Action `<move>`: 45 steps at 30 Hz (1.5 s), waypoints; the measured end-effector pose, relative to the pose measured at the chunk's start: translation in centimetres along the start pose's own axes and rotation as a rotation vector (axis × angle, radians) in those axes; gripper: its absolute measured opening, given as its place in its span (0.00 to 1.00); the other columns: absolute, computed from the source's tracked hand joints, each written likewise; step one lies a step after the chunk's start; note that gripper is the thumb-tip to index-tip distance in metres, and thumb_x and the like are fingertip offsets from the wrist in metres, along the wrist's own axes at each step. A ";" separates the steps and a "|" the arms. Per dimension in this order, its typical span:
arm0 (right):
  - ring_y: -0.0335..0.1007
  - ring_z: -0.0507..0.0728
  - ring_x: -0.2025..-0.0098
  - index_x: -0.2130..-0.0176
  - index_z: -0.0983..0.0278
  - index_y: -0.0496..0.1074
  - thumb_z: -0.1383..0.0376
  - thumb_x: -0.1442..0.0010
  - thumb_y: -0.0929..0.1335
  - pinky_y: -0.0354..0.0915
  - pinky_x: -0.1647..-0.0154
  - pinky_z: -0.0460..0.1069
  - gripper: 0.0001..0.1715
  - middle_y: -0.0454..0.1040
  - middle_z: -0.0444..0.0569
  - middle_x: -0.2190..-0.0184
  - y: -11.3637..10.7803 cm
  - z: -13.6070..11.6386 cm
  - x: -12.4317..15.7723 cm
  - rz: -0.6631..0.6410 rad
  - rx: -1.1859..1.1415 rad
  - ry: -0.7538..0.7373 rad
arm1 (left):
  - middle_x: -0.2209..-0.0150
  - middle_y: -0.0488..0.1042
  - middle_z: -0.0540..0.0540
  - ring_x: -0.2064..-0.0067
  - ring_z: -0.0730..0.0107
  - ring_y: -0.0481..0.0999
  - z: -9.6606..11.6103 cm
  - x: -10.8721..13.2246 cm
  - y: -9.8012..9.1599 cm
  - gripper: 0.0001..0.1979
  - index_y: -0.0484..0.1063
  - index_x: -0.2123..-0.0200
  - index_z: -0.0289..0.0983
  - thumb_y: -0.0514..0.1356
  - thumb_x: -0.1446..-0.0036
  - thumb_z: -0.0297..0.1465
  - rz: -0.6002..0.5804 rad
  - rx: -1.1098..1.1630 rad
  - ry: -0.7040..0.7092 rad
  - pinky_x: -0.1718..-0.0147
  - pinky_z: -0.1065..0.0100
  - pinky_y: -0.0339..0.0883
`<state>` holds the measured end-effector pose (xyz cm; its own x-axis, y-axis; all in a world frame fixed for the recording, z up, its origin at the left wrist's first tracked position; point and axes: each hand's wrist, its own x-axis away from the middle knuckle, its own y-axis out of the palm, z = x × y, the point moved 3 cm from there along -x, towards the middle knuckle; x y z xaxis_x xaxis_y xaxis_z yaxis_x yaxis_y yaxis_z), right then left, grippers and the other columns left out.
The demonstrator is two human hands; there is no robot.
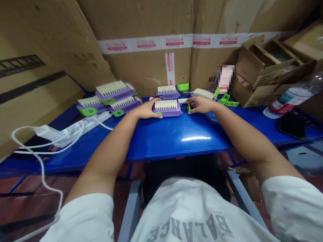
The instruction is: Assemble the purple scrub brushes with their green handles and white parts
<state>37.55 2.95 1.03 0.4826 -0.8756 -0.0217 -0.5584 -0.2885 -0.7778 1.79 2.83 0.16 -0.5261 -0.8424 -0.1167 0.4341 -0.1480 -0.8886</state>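
My left hand [147, 110] is closed around the left end of a purple scrubbing brush [168, 113]. The brush lies with its cream bristles up, and a bit of green shows at the held end. Just right of it, my right hand [202, 105] pinches a small green plastic piece [189, 107], partly covered by the fingers. A short white cylinder [182, 100] sits between the two hands. Behind them are another purple brush [167, 95] and a green cap [183, 86]. A further brush [203, 93] is partly hidden behind my right hand.
Several green-ended brushes [114, 92] are piled at the left, beside a white power strip [83, 127] with cables. Loose green parts [224, 98], open cardboard boxes [262, 74], a bottle [287, 101] and a dark phone [292, 125] stand right. Large cartons [146, 20] back the blue table [174, 141].
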 end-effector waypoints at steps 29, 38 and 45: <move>0.85 0.75 0.31 0.28 0.64 0.78 0.66 0.46 0.89 0.78 0.25 0.70 0.52 0.87 0.64 0.35 0.5 -0.7 0.2 -0.005 -0.009 -0.018 | 0.24 0.75 0.34 0.25 0.35 0.77 0.4 -0.1 0.3 0.57 0.68 0.23 0.42 0.82 0.52 0.51 -0.004 0.021 0.007 0.24 0.45 0.69; 0.86 0.74 0.32 0.29 0.65 0.79 0.67 0.46 0.88 0.79 0.26 0.70 0.49 0.88 0.64 0.37 0.5 -1.3 0.5 -0.002 -0.003 -0.031 | 0.24 0.75 0.34 0.26 0.34 0.77 0.6 0.0 0.2 0.57 0.68 0.23 0.42 0.81 0.52 0.52 -0.009 0.025 0.006 0.25 0.43 0.69; 0.85 0.74 0.32 0.29 0.67 0.79 0.67 0.45 0.88 0.78 0.25 0.70 0.49 0.87 0.66 0.37 0.6 -1.4 0.5 -0.001 0.002 -0.028 | 0.24 0.75 0.34 0.26 0.33 0.78 0.7 0.0 0.2 0.58 0.67 0.23 0.42 0.81 0.52 0.52 -0.017 0.015 -0.008 0.25 0.42 0.69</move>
<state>36.51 1.84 1.48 0.5017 -0.8642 -0.0388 -0.5566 -0.2882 -0.7792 2.40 2.44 0.28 -0.5272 -0.8441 -0.0982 0.4365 -0.1698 -0.8835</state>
